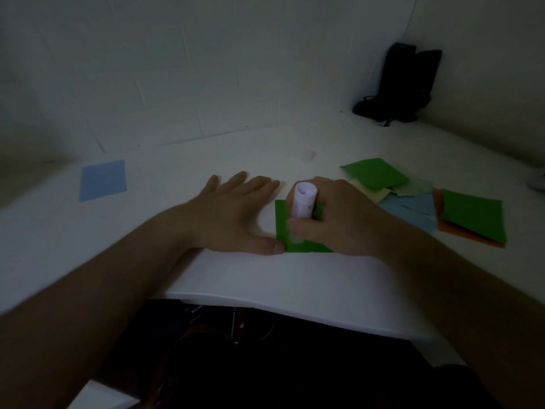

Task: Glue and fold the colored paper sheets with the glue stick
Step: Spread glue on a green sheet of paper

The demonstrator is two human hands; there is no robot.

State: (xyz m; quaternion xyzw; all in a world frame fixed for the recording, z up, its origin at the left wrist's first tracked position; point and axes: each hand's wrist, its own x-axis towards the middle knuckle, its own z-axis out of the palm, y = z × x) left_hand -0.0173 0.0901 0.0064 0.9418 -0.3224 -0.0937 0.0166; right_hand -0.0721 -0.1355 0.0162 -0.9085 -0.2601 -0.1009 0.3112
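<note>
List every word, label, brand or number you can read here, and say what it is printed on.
None can be read.
Glue stick in the right hand: faint dark marks on its white label, too blurred to read.
Green sheet, loose paper pile, blue sheet: plain, no print visible.

Matt green paper sheet on a smooth white table
</note>
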